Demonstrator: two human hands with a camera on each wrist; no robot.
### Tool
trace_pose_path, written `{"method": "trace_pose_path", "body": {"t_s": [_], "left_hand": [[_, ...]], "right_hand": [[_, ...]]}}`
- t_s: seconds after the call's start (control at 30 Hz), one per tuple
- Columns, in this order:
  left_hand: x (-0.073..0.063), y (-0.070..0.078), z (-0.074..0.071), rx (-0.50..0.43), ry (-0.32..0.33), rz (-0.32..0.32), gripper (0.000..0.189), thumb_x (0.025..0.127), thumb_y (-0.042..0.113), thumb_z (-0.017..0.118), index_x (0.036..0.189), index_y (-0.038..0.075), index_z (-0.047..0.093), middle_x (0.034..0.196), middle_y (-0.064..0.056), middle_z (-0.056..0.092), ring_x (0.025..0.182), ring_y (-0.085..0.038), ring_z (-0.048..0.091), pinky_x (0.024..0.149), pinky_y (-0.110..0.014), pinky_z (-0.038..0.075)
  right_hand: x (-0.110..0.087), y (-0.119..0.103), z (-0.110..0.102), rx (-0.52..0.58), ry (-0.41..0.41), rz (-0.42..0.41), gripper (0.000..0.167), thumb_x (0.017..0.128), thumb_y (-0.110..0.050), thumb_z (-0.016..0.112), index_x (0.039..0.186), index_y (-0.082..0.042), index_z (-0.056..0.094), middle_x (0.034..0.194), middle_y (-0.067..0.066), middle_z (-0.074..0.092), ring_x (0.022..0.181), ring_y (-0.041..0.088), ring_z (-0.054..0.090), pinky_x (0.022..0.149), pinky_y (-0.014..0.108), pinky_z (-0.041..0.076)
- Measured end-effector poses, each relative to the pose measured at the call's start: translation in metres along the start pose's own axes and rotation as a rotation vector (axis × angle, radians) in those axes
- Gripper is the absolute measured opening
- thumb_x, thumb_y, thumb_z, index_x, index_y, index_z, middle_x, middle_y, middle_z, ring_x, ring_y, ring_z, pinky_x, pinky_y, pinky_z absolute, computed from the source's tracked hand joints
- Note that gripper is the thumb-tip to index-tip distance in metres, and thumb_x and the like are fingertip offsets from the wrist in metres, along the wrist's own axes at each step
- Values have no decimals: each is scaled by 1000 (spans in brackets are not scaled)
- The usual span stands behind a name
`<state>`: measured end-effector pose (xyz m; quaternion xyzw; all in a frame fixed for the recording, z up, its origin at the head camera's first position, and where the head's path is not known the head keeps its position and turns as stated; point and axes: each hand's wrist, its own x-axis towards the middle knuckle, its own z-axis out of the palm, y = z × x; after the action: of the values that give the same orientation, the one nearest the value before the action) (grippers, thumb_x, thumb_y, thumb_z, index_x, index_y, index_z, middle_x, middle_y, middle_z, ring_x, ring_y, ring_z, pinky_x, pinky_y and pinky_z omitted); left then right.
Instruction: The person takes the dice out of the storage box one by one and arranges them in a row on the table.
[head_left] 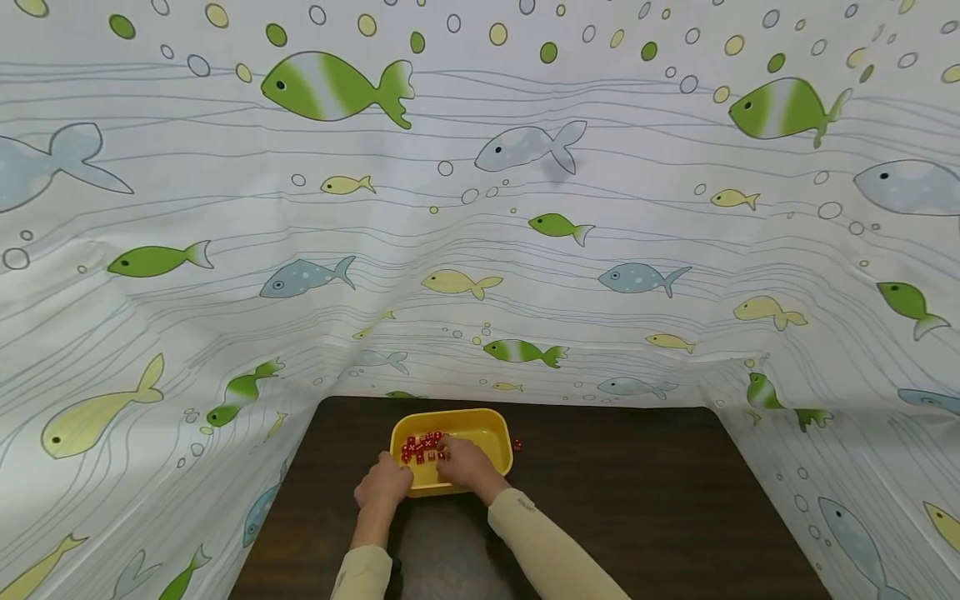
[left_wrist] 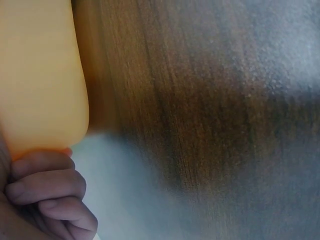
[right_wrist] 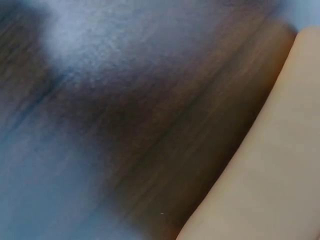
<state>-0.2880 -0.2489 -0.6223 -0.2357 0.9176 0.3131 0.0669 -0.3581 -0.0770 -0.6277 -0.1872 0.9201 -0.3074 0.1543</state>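
A yellow plastic tray (head_left: 491,421) stands toward the far side of the dark table, with several red dice (head_left: 420,446) gathered in its left half. My left hand (head_left: 385,481) grips the tray's near left corner. In the left wrist view, the fingers (left_wrist: 47,185) curl against the tray's pale outer wall (left_wrist: 42,75). Bent down inside the tray, my right hand (head_left: 467,463) has its fingertips among the dice; I cannot tell if they pinch one. Only the tray's outer wall (right_wrist: 270,165) shows in the right wrist view, with the right hand hidden.
One red die (head_left: 517,445) lies on the table just right of the tray. The dark wood-grain table (head_left: 637,500) extends to both sides. A white fish-print curtain (head_left: 450,225) hangs behind and along the left and right.
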Motion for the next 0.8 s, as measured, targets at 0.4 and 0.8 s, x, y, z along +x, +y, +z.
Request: {"method": "trace_pose_path", "body": {"t_s": [0.4, 0.8], "left_hand": [[-4, 2, 0, 11, -3, -7, 52, 99, 26, 58, 134, -11, 49, 87, -19, 60, 74, -33, 58, 72, -49, 47], [-2, 0, 1, 13, 6, 7, 46, 98, 25, 58, 127, -9, 51, 85, -17, 58, 73, -32, 57, 70, -47, 45]], "right_hand": [[0, 0, -2, 72, -10, 56, 16, 93, -7, 77, 109, -9, 74, 100, 4, 71, 81, 19, 61, 78, 38, 57], [-7, -4, -9, 7, 47, -30, 14, 98, -18, 76, 109, -11, 76, 88, -3, 68, 73, 14, 60, 71, 30, 54]]}}
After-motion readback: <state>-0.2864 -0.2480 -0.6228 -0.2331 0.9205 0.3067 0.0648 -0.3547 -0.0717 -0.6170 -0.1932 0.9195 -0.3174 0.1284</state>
